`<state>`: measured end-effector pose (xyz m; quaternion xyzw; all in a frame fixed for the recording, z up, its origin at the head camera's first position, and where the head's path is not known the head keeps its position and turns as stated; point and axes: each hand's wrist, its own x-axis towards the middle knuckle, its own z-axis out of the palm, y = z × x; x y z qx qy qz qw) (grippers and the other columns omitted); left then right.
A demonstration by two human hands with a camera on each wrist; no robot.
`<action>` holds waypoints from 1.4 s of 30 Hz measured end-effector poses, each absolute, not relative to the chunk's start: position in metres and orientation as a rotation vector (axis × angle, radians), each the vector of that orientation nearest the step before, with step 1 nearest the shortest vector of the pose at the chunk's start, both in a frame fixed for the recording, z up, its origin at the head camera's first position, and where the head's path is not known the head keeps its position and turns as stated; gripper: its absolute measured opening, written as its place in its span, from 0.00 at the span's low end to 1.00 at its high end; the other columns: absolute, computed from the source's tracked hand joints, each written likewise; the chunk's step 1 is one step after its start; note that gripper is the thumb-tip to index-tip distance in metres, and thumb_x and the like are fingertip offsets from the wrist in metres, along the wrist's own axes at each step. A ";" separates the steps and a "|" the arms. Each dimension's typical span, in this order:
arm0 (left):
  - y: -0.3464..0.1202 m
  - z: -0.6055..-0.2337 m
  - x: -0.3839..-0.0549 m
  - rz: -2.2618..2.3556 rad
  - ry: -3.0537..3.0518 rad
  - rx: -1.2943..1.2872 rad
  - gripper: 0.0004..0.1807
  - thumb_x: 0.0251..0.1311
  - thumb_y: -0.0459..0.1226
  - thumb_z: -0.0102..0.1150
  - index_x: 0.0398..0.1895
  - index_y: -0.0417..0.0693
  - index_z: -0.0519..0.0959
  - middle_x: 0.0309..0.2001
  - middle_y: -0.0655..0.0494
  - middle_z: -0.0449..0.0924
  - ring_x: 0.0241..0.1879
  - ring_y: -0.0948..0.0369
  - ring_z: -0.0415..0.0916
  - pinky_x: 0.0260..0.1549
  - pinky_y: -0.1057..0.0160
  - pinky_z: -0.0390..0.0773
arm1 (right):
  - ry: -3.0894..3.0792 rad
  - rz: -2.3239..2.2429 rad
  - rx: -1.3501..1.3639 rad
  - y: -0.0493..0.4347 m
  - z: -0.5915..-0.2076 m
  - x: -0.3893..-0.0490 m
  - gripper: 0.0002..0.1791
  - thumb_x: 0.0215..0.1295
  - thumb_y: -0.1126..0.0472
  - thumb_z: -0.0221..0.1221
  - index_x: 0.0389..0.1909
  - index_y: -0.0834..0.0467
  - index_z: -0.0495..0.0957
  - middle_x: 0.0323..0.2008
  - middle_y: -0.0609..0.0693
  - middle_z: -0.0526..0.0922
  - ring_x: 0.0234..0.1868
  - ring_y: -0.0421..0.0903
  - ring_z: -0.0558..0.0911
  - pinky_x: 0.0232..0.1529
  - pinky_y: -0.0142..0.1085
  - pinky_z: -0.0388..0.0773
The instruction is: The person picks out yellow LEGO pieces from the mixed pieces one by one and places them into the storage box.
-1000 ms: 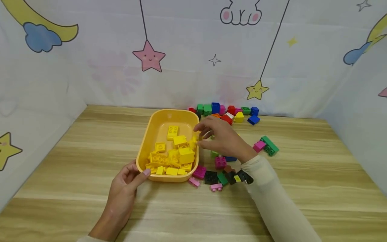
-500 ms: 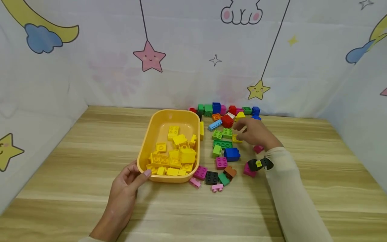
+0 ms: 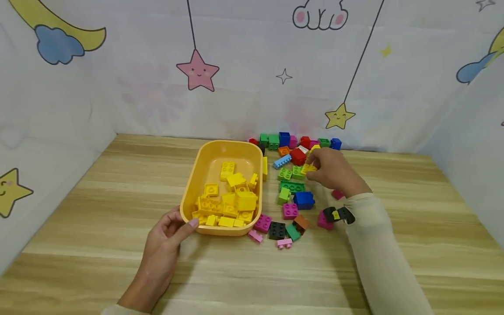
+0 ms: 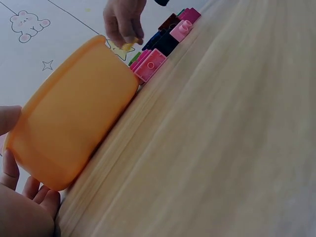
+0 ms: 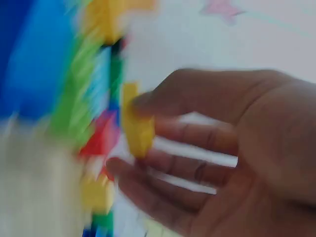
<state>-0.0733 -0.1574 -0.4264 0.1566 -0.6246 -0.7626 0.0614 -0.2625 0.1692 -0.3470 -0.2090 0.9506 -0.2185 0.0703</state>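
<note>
My left hand [image 3: 167,240] grips the near left corner of a yellow-orange plastic tray [image 3: 190,183], thumb over the rim and fingers against the outer wall. Several yellow toy bricks [image 3: 246,202] lie in the tray, mostly toward its near end. Over the loose bricks to the right, my right hand [image 3: 334,170] pinches a yellow brick [image 5: 137,123] between thumb and fingers; the right wrist view is blurred. The same held brick shows in the left wrist view, beyond the tray wall.
Mixed bricks spread right of the tray, among them a blue brick [image 3: 303,200], a black brick [image 3: 277,230] and a red brick [image 3: 298,156]. A yellow brick [image 3: 265,168] stands against the tray's right side. A printed cloth [image 3: 244,96] hangs behind the wooden table [image 3: 98,210].
My right hand moved from the tray's right rim out to the loose bricks, then took up a yellow brick there. My left hand stays on the tray corner.
</note>
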 end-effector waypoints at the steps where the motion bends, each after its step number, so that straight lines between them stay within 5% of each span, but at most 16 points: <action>1: -0.157 -0.427 -0.073 -2.306 -1.888 0.473 0.19 0.67 0.33 0.64 0.44 0.33 0.62 0.67 0.47 0.63 0.67 0.57 0.61 0.67 0.64 0.61 | 2.850 -0.718 -0.684 0.164 -0.342 -0.258 0.13 0.63 0.64 0.67 0.46 0.63 0.80 0.40 0.56 0.80 0.41 0.53 0.77 0.40 0.44 0.81; 9: -0.158 -0.427 -0.072 -2.308 -1.873 0.466 0.19 0.66 0.32 0.64 0.44 0.33 0.62 0.67 0.45 0.63 0.66 0.56 0.62 0.66 0.65 0.63 | 2.630 -1.012 -1.026 0.113 -0.332 -0.225 0.12 0.63 0.63 0.69 0.47 0.57 0.84 0.41 0.48 0.78 0.38 0.45 0.81 0.39 0.37 0.84; 36: -0.158 -0.426 -0.075 -2.310 -1.879 0.470 0.18 0.66 0.31 0.64 0.44 0.32 0.63 0.67 0.44 0.62 0.66 0.58 0.62 0.65 0.67 0.64 | 2.610 -0.958 -0.975 0.093 -0.351 -0.226 0.13 0.63 0.64 0.69 0.48 0.57 0.83 0.43 0.48 0.76 0.41 0.44 0.81 0.39 0.32 0.84; 42: -0.158 -0.427 -0.075 -2.311 -1.875 0.472 0.18 0.66 0.32 0.64 0.44 0.33 0.63 0.66 0.45 0.63 0.65 0.57 0.62 0.65 0.67 0.64 | 2.612 -1.009 -0.993 0.097 -0.350 -0.227 0.18 0.67 0.59 0.67 0.55 0.59 0.79 0.46 0.48 0.78 0.42 0.44 0.80 0.41 0.34 0.83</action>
